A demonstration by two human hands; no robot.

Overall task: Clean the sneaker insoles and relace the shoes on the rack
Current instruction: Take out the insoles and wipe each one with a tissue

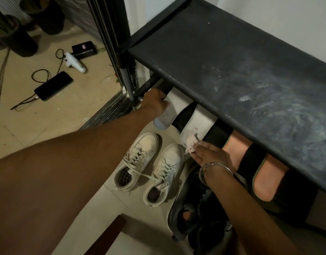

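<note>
Two white insoles [177,103] [200,119] and two pink insoles [235,150] [269,178] lie side by side on the lower shelf of the black rack [232,61], their far ends hidden under the top shelf. My right hand [211,156], a metal bangle on its wrist, presses a crumpled whitish cloth [191,142] with straight fingers onto the heel of the second white insole. My left hand [155,103] grips a white bottle [165,117] beside the first white insole. A pair of white sneakers [140,161] [164,173] stands on the floor tiles below, laces loose.
Black shoes [188,208] lie on the floor under my right forearm. At the left, a phone [53,85], a white device [74,62] and a black box [84,49] sit on the floor with cables. A dark wooden edge [107,234] shows at the bottom.
</note>
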